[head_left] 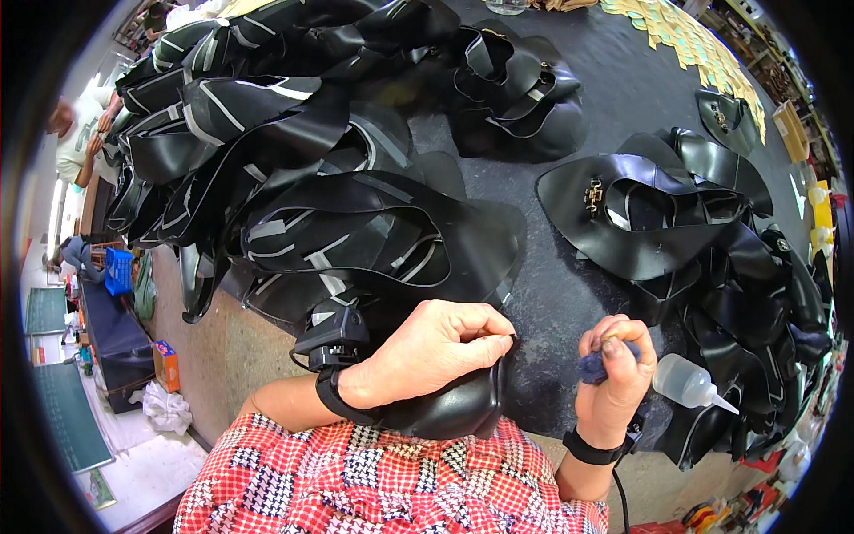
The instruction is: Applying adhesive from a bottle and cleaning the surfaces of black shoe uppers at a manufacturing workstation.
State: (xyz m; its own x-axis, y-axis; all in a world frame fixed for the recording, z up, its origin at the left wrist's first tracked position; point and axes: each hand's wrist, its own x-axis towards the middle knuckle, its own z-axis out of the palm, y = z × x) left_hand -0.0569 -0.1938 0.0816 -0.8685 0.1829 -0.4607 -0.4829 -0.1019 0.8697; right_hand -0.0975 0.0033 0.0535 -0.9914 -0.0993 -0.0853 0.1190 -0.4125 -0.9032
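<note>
My left hand (436,349) pinches the edge of a black leather shoe upper (454,408) between thumb and fingers. The smooth, rounded upper rests against my lap at the table's near edge, partly hidden under that hand. My right hand (614,378), raised a little to the right of it, is closed around a small dark blue wad of cloth (594,366). Just beyond its outer side, a clear squeeze bottle (683,383) with a white pointed nozzle lies tilted on its side. A wide-mouthed black upper (480,240) lies in front of my left hand.
A large heap of black uppers with pale reinforcing strips (249,107) covers the table's left side. More uppers, one with a gold buckle (593,198), are piled at the right. Yellowish pieces (689,40) line the far right edge. Another person (84,142) is at the far left.
</note>
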